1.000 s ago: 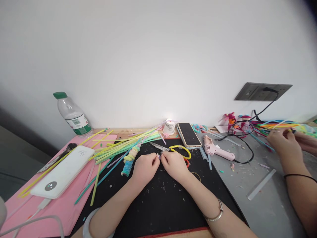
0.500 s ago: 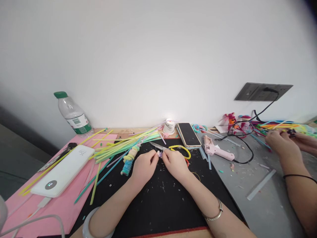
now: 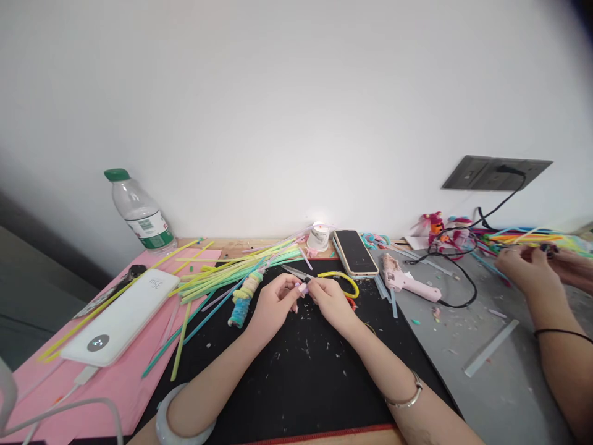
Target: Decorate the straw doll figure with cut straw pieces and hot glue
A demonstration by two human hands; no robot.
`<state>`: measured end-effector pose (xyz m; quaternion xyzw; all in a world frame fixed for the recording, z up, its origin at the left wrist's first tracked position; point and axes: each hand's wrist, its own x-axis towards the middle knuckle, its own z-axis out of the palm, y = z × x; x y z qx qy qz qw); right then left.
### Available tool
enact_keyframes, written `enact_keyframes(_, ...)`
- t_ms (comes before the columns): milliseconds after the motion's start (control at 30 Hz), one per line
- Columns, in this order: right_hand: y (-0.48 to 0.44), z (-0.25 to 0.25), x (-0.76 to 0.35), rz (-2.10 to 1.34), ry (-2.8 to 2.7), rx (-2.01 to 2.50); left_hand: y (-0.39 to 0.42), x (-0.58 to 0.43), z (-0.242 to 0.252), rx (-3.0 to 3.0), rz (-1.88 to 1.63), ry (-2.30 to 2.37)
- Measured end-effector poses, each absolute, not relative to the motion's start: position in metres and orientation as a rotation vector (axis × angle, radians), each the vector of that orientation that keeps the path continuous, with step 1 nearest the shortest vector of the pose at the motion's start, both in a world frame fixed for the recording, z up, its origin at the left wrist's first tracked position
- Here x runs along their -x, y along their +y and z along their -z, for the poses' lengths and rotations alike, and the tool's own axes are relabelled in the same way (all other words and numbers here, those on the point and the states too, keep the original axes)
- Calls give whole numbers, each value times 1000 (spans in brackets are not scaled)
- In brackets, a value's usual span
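Above the black mat, my left hand and my right hand meet, both with pinched fingers. Between their fingertips is a small pale purple and pink piece, mostly covered by the fingers. Scissors lie just behind the hands, their handles partly hidden; a yellow loop shows behind my right hand. To the left of my left hand rests a fuzzy blue, yellow and cream roll. Fuzzy green and yellow stems lie beyond it.
At left are a white power bank, pink sheet and bottle. A phone and white cup stand behind; a pink glue gun with a black cord lies right. Another person's hands work at far right.
The fingers of my left hand have shifted and spread slightly around the small piece, and more of it shows. My right hand has turned a little. The view has shifted slightly.
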<state>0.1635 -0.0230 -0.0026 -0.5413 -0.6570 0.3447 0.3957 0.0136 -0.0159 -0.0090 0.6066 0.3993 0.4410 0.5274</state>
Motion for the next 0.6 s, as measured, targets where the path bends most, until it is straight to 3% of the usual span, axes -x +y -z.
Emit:
enact_keyframes(267,-26,-2,-165,-631,-1830,1385,-14,-15,8,-1367,-1053,941)
enact_keyframes(600,-25,-2,-165,-585,-1869,1357,-13,-16,10,-1341,-1019,923)
